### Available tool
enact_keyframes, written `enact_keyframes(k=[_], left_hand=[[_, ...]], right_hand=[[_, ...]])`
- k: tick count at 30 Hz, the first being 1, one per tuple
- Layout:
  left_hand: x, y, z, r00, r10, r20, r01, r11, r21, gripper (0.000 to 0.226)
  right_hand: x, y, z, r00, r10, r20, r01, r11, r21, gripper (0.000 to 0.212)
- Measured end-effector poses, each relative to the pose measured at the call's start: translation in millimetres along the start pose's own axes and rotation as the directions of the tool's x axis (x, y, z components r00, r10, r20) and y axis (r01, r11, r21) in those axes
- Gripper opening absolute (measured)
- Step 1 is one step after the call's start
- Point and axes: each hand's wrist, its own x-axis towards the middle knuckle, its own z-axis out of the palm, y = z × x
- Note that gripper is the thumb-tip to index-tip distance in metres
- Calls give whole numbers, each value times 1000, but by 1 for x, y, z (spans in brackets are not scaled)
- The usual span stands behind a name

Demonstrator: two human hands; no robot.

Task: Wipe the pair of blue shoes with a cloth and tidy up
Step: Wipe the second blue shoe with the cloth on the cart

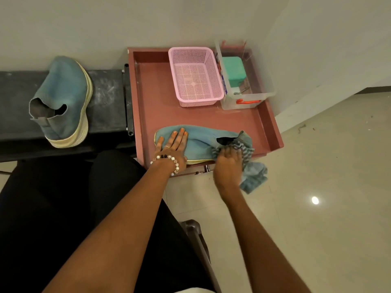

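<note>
Pale floor tiles, grey wall, and a pink tray (160,106) holding one blue shoe (198,140) along its near edge. Left hand (172,144) lies flat on the toe, fingers spread. Right hand (228,166) has its grip bunched around a striped cloth (251,176) at the heel. Second shoe (63,100) sits far left on the dark worktop (105,98).
</note>
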Motion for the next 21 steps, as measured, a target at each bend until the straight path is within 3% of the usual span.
enact_keyframes(k=[1, 3, 6, 9, 12, 14, 17, 19, 21], left_hand=[[-1, 1, 0, 1000, -3, -5, 3, 1000, -1, 74], [-1, 1, 0, 1000, 0, -8, 0, 1000, -8, 75], [-1, -1, -2, 1000, 8, 6, -8, 1000, -9, 81], [-4, -1, -3, 1000, 12, 6, -12, 1000, -6, 80], [-6, 0, -3, 999, 29, -17, -29, 1000, 7, 74], [-6, 0, -3, 999, 24, -24, -23, 1000, 13, 74], [-12, 4, -10, 998, 27, -52, -25, 999, 43, 72], [-22, 11, -24, 977, 70, -204, -50, 994, 100, 68], [-31, 18, -36, 913, 179, -367, -137, 981, 138, 62]], right_hand=[[-2, -22, -4, 998, 55, 31, -56, 998, 41, 35], [-4, -56, -7, 993, 19, 113, -32, 993, 110, 34], [-11, -62, -2, 963, -246, 113, 208, 939, 273, 52], [-1, -9, -3, 894, -446, 45, 401, 841, 363, 48], [15, 43, -14, 931, -363, 45, 352, 923, 156, 42], [14, 36, -16, 964, -254, 78, 252, 967, 38, 46], [6, 8, -11, 981, -163, 109, 161, 986, 31, 50], [6, 9, -8, 980, -166, 106, 158, 984, 77, 54], [9, 18, -4, 977, -199, 72, 188, 972, 141, 58]])
